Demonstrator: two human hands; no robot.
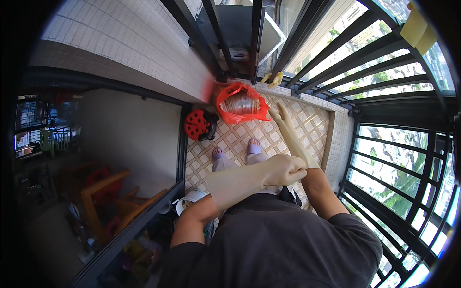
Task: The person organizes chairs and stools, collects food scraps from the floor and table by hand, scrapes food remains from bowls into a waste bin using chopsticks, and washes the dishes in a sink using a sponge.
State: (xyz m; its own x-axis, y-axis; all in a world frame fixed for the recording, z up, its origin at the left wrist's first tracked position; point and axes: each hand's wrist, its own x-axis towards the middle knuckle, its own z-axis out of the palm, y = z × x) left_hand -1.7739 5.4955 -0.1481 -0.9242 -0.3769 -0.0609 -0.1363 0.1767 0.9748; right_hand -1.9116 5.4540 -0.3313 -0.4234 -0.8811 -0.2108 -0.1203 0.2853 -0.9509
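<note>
My left hand, in a long cream rubber glove, is closed on the cuff of the right glove, close to my right forearm. My right hand wears the matching glove and reaches forward over the tiled floor. Its fingers look spread, with nothing visible between them. Just left of its fingertips stands a red plastic bag, its mouth spread open. Inside is a rounded, finely banded bundle; I cannot tell what it is made of.
Beside the bag sits a red ladybird-patterned object. Yellow gloves lie on the ledge under dark metal railings. More yellow material hangs upper right. A white bucket stands by the sliding door frame. Purple slippers are on my feet.
</note>
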